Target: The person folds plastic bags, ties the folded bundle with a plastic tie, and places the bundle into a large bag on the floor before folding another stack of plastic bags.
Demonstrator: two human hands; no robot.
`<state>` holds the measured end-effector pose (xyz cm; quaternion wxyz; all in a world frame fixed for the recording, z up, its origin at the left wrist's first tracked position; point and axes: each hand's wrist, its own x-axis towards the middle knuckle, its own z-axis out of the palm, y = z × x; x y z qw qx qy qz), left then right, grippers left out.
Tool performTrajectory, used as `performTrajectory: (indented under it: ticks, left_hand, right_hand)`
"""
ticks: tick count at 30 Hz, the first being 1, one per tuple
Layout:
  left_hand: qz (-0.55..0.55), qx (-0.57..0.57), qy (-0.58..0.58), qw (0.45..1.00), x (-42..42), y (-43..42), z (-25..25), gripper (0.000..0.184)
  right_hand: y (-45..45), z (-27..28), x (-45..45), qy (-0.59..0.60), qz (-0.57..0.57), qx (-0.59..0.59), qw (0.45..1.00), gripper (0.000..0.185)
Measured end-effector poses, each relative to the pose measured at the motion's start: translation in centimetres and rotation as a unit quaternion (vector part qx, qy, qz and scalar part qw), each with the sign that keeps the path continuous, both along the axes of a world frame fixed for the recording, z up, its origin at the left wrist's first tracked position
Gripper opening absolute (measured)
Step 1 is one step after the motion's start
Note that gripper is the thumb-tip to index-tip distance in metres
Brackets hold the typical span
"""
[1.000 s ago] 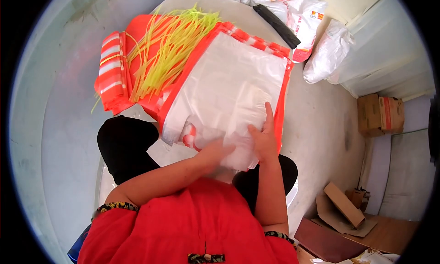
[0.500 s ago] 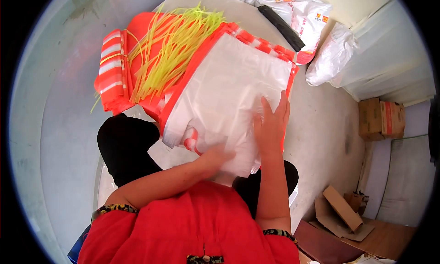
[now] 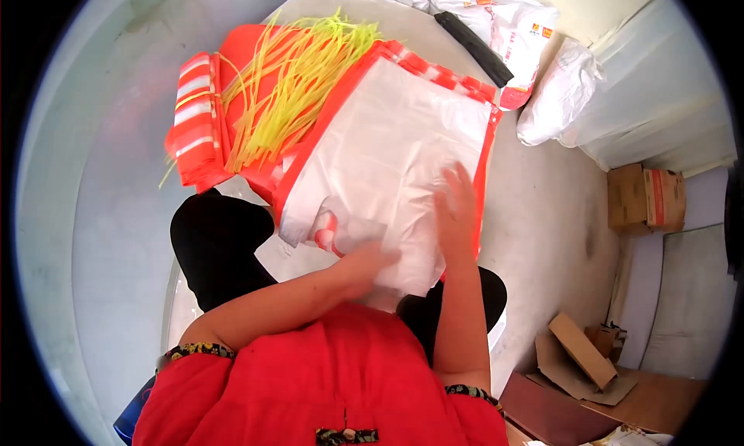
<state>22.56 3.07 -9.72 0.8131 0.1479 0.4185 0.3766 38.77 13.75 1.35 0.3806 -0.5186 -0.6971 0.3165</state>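
Note:
A stack of whitish, see-through plastic bags (image 3: pixel 387 128) lies on red-and-white plastic sheets (image 3: pixel 490 155) over my lap. Its near edge is folded up and crumpled. My left hand (image 3: pixel 364 268) is at that near edge, against the plastic; its fingers are smeared, so their grip does not show. Resting on the right part of the stack is my right hand (image 3: pixel 456 206), fingers stretched out and somewhat apart. A bunch of yellow-green strips (image 3: pixel 291 97) lies on the red plastic to the left, beside a folded red-and-white striped bundle (image 3: pixel 198 117) tied with a yellow strip.
White printed sacks (image 3: pixel 527 27) and a black roll (image 3: pixel 473 47) lie beyond the stack. A stuffed white bag (image 3: pixel 562 93) stands to their right. Cardboard boxes (image 3: pixel 647 200) are by the right wall, with flattened cardboard (image 3: pixel 577 361) at the lower right.
My right hand has drawn slightly back toward me over the plastic, its fingers bending a little. The left hand stays at the near edge, less blurred. The view has shifted slightly.

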Motion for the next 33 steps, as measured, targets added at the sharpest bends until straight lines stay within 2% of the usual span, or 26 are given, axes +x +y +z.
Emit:
performTrajectory:
  ticks: [2, 3, 5, 7, 8, 10, 11, 14, 15, 18, 19, 22, 23, 24, 25, 26, 27, 28, 30, 33]
  left_hand:
    - [-0.008, 0.013, -0.017, 1.000, -0.4, 0.2, 1.3, 0.040]
    - [-0.015, 0.020, -0.027, 0.999, -0.4, 0.2, 1.5, 0.040]
    - [-0.045, 0.279, 0.078, 0.956, 0.0, 0.0, -4.3, 0.040]
    - [-0.071, 0.325, 0.090, 0.939, 0.1, -0.2, -4.5, 0.040]
    - [-0.081, 0.246, 0.051, 0.965, -0.3, -0.2, -1.1, 0.042]
    - [-0.088, 0.168, 0.005, 0.982, -0.1, -0.3, 0.6, 0.044]
    - [-0.083, 0.172, -0.001, 0.982, 0.2, -0.6, -0.5, 0.044]
    - [-0.106, 0.198, 0.082, 0.971, -0.8, -1.0, 0.8, 0.041]
    - [-0.124, 0.190, 0.118, 0.967, -1.4, -1.1, 2.8, 0.040]
    - [-0.188, 0.132, 0.200, 0.953, -3.7, -1.3, 10.7, 0.037]
    - [-0.188, 0.162, 0.180, 0.952, -4.7, -1.5, 11.4, 0.036]
    - [-0.193, 0.200, 0.217, 0.936, -8.2, -0.5, 11.9, 0.033]
    - [-0.117, 0.251, 0.254, 0.927, -9.4, -0.3, 10.9, 0.030]
    - [-0.039, 0.243, 0.296, 0.923, -10.7, 0.1, 10.8, 0.026]
    - [0.023, 0.230, 0.293, 0.928, -12.0, 0.4, 10.8, 0.022]
    - [0.070, 0.181, 0.240, 0.951, -13.5, 0.7, 11.2, 0.020]
    - [0.102, 0.238, 0.413, 0.873, -15.0, 1.6, 9.2, 0.022]
    - [0.143, 0.296, 0.474, 0.817, -16.7, 2.0, 7.9, 0.028]
    - [0.177, 0.256, 0.545, 0.779, -18.5, 2.4, 9.6, 0.030]
    - [0.202, 0.311, 0.654, 0.660, -21.7, 3.7, 8.1, 0.034]
  right_hand:
    - [-1.7, 0.7, 1.5, -0.004, -0.096, -0.001, 0.995, 0.055]
    - [-2.8, 0.7, 1.9, 0.023, -0.101, -0.059, 0.993, 0.057]
    - [-4.6, 0.9, 2.8, 0.079, -0.113, -0.174, 0.975, 0.062]
    - [-5.5, 0.0, 3.2, 0.161, -0.098, -0.209, 0.960, 0.063]
    - [-5.9, -0.4, 3.3, 0.203, -0.088, -0.226, 0.949, 0.064]
    - [-6.2, -0.4, 2.7, 0.229, -0.074, -0.216, 0.946, 0.063]
    - [-6.0, -0.4, 2.1, 0.242, -0.062, -0.210, 0.945, 0.063]
    - [-5.4, -2.0, 2.3, 0.141, -0.021, -0.167, 0.976, 0.059]
    - [-5.2, -2.6, 2.5, 0.150, -0.013, -0.165, 0.975, 0.052]
    - [-4.9, -1.6, 3.0, 0.066, -0.027, -0.138, 0.988, 0.048]
    - [-4.9, -1.2, 3.2, 0.086, -0.028, -0.123, 0.988, 0.048]
    - [-4.4, -1.0, 3.7, 0.160, -0.039, -0.111, 0.980, 0.048]
    - [-4.4, -1.1, 3.7, 0.193, -0.049, -0.122, 0.972, 0.048]
    - [-4.4, -1.2, 3.8, 0.226, -0.059, -0.132, 0.963, 0.048]
    - [-4.1, -1.9, 4.3, 0.143, -0.057, -0.109, 0.982, 0.048]
    - [-4.0, -2.6, 4.6, 0.102, -0.062, -0.101, 0.988, 0.048]
    - [-4.0, -3.3, 4.9, 0.061, -0.066, -0.091, 0.992, 0.048]
    - [-3.9, -3.9, 5.1, 0.019, -0.069, -0.082, 0.994, 0.048]
    - [-4.1, -4.1, 4.9, 0.055, -0.081, -0.102, 0.990, 0.049]
    - [-4.4, -4.1, 4.6, 0.107, -0.088, -0.123, 0.983, 0.048]
